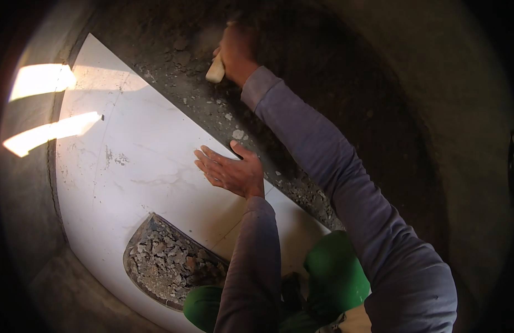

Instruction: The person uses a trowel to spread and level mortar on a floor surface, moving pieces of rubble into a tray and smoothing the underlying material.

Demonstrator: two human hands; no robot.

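My right hand (238, 51) is wrapped round the pale handle (215, 70) of a tool over the dark, rough ground. The tool's working end is hidden in shadow and behind the hand, so its kind does not show. My left hand (233, 171) has its fingers stretched out and holds nothing. It is at the edge of the white tiled floor (157, 155), next to the strip of loose debris; whether it rests on the tile is unclear. Bits of grey rubble (238, 134) lie along that strip between the hands.
A dark pan (125, 260) heaped with broken mortar chunks (168, 258) sits on the tiles at lower left. My green-clad knee (334, 269) is near the tile edge. A bare wall (24, 194) borders the left side, and bright sunlight patches (57, 130) cross the floor there.
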